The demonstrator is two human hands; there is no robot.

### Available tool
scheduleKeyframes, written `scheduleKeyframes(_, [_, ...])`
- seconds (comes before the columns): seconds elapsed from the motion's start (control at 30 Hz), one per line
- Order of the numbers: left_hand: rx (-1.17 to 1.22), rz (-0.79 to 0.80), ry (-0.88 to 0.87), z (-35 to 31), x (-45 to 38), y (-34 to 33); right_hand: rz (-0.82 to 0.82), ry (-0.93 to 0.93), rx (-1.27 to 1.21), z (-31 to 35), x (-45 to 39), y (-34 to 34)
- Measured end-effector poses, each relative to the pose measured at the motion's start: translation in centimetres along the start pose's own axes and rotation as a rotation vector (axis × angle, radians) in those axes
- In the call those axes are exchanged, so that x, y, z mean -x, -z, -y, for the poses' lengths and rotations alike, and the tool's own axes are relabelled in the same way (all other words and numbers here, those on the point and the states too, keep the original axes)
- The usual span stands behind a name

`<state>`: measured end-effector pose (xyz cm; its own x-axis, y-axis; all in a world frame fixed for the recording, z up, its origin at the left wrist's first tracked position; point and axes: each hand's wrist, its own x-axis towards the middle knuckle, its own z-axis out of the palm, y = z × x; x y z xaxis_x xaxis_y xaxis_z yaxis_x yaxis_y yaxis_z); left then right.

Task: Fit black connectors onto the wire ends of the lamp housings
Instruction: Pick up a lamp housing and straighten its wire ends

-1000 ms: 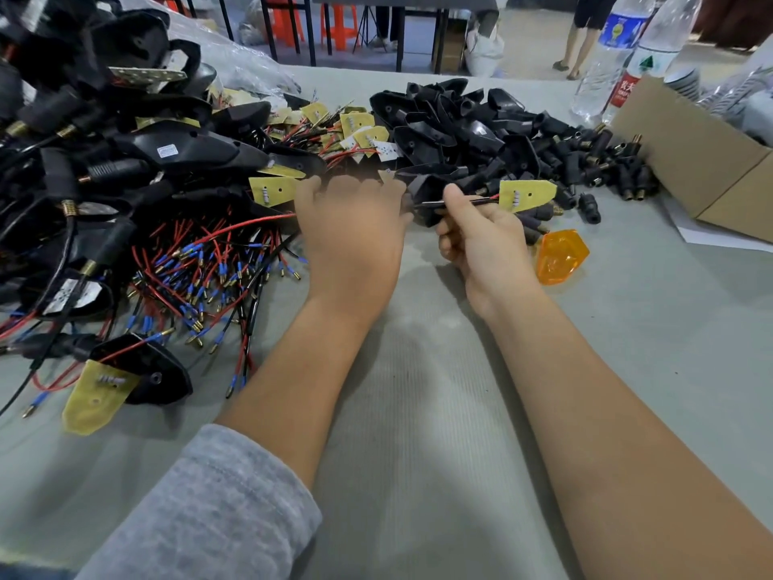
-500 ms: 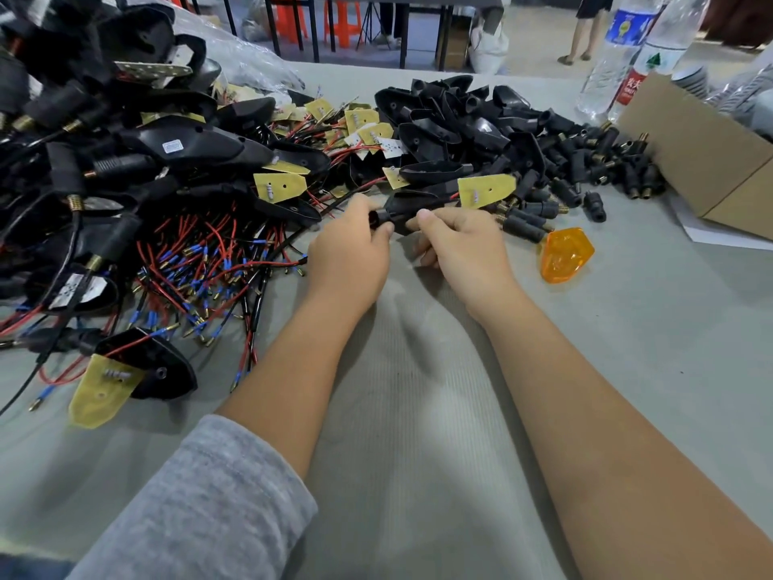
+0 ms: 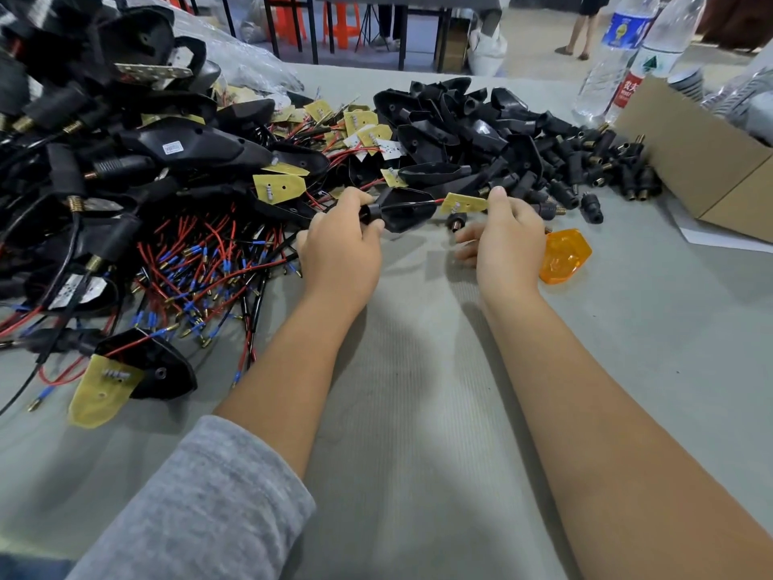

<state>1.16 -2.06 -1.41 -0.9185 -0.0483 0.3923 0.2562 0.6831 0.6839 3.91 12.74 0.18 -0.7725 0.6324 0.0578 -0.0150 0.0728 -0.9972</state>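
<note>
My left hand (image 3: 341,249) grips the narrow stem end of a black lamp housing (image 3: 403,209) held just above the table. A red wire runs from the housing to a small yellow circuit board (image 3: 462,202), which my right hand (image 3: 504,240) pinches at its right end. A loose black connector (image 3: 456,221) lies on the table under the board, between my hands. More black connectors (image 3: 594,169) are heaped at the right. Empty housings (image 3: 451,119) are piled behind, and wired housings (image 3: 138,161) with red and black wires (image 3: 200,265) cover the left.
An orange lens (image 3: 564,255) lies just right of my right hand. A cardboard box (image 3: 702,161) and two water bottles (image 3: 619,56) stand at the far right. Grey cloth (image 3: 418,391) covers the table. A person's legs show far behind.
Both hands drew back toward me with the housing. They have spread apart, so the yellow board now hangs out to the right of the housing on its wire.
</note>
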Motion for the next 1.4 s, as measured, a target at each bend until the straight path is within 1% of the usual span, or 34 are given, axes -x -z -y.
scheduleKeyframes(0.07, [0.011, -0.003, -0.006, 0.0, 0.0, 0.1, -0.009, -0.016, 0.006, 0.1, 0.0, 0.0])
scheduleKeyframes(0.23, [-0.052, 0.027, -0.011, -0.1, 0.1, 0.1, -0.067, -0.056, -0.165, 0.2, -0.3, 0.4])
scheduleKeyframes(0.4, [-0.135, 0.067, -0.075, -0.2, 0.3, 0.0, -0.058, -0.038, -0.182, 0.0, -0.3, 0.2])
scheduleKeyframes(0.6, [-0.111, 0.032, -0.190, -0.7, 0.6, 0.1, 0.003, 0.036, -0.086, -0.3, -0.3, -0.2])
scheduleKeyframes(0.7, [-0.114, 0.031, -0.214, -0.9, 0.9, 0.0, 0.023, 0.054, -0.065, -0.4, -0.4, -0.3])
scheduleKeyframes(0.97, [-0.121, 0.116, -0.212, -1.0, 1.1, 0.1, 0.138, 0.135, 0.110, -0.6, -0.2, -0.4])
scheduleKeyframes(1.1, [-0.084, 0.148, -0.168, -1.0, 1.0, 0.1, 0.136, 0.185, 0.154, -0.7, -0.1, -0.4])
scheduleKeyframes(1.27, [-0.028, 0.173, -0.140, -0.8, 0.8, 0.1, 0.131, 0.186, 0.182, -0.7, -0.1, -0.5])
scheduleKeyframes(1.4, [0.012, 0.172, -0.160, -0.8, 0.9, 0.3, 0.130, 0.176, 0.201, -0.6, -0.1, -0.6])
